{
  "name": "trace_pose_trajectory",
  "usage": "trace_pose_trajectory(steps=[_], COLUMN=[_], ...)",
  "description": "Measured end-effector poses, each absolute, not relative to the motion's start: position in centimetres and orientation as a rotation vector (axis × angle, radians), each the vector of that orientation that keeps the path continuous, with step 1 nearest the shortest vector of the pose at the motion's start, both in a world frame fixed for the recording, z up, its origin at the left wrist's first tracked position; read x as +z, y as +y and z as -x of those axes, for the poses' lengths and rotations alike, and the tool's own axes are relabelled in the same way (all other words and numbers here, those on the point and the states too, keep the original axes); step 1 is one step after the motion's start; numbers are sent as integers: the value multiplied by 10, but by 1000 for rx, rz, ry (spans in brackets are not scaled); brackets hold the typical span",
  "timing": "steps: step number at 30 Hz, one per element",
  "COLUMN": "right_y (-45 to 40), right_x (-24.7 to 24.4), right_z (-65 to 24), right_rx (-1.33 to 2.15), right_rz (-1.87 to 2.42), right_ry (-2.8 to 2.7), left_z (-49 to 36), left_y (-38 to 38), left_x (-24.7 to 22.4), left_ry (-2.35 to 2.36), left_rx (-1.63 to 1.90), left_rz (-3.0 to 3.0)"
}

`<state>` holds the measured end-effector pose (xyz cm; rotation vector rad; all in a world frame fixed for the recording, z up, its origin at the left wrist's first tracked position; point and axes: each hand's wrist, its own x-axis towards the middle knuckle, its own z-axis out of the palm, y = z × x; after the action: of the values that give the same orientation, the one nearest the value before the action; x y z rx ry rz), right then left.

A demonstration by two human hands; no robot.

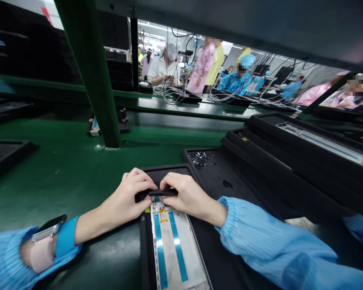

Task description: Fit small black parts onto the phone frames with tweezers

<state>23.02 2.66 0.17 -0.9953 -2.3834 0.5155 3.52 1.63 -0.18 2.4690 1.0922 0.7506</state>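
– What sits at the centre of our frame?

– A silvery device frame point(169, 249), lying lengthwise in front of us in a black tray point(146, 241), its two blue strips point(176, 241) facing up. The tray's raised rim probably keeps it from sliding, leaving both our hands free for the far end

– And the grip?

– Our right hand point(189, 193) is closed on a slim dark piece point(165, 193), held crosswise above the frame's far end. Our left hand point(131, 193) meets it there, fingers bent and thumb below, perhaps to steady it; we cannot tell whether those fingertips pinch the piece or merely touch it

– What lies close by?

– An orange flexible part point(163, 214) between the strips, near the frame's upper end, and a yellow tab point(147, 210) beside the left thumb. To our right, a second tray point(210, 177) carries a heap of small parts point(199, 159) in its far corner, likely set there for short reaches

– Farther out?

– Stacked black trays point(269, 149) rise at right, one bearing another long frame. A green post point(93, 72) stands on the green bench point(63, 173) at left; beyond, under hanging cables, we see a person in white point(166, 70) and others in pink and blue across the workshop
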Motion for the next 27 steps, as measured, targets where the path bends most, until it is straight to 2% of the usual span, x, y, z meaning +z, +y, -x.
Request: trace_pose_trajectory(steps=[10, 13, 20, 27], right_y=[29, 34, 45, 44], right_x=[14, 15, 11, 12], right_z=[-229, -231, -237, -232], right_rx=[470, 590, 1107, 1111], right_rz=[920, 916, 1167, 1215], right_ry=[-2563, -2460, -2187, -2130], left_z=[-36, -37, -36, -37], left_y=[16, 15, 15, 14], left_x=[-1, 0, 2, 1], left_ry=[1031, 1037, 1022, 1032], left_rx=[759, 774, 735, 722], left_rz=[-2534, -2572, -2651, -2658])
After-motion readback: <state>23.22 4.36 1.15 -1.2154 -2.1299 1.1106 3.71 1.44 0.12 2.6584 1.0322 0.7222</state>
